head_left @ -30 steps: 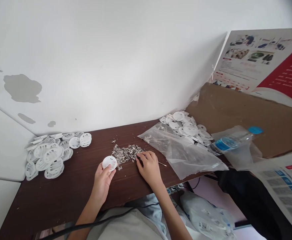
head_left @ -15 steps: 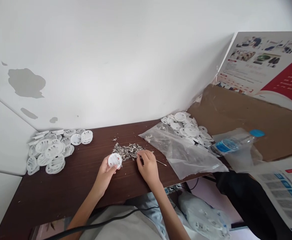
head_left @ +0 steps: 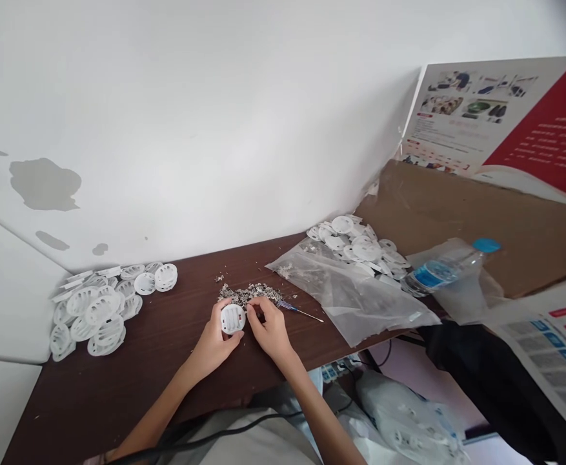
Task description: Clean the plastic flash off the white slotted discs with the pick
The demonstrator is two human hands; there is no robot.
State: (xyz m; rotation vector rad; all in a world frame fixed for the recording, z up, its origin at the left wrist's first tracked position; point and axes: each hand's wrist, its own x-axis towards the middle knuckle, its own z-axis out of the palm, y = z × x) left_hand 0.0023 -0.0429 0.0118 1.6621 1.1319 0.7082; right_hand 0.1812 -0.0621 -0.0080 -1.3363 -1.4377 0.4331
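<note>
My left hand (head_left: 215,339) grips a round white plastic disc (head_left: 232,318), tilted up just above the dark wooden table (head_left: 142,368). My right hand (head_left: 268,326) is against the disc's right edge, its fingers pinched together on something too small to make out. Just behind both hands lies a heap of small metal bits (head_left: 250,294). A thin screwdriver with a blue handle (head_left: 299,310) rests on the table to the right of my right hand.
A pile of white slotted discs (head_left: 101,307) lies at the table's left end. A clear plastic bag (head_left: 355,294), more white discs (head_left: 357,244), a lying water bottle (head_left: 444,270) and brown cardboard (head_left: 481,226) fill the right side. A white wall stands close behind.
My left hand lifted the disc and moved it right towards the metal heap. My right hand left the heap and came in to meet the disc's edge.
</note>
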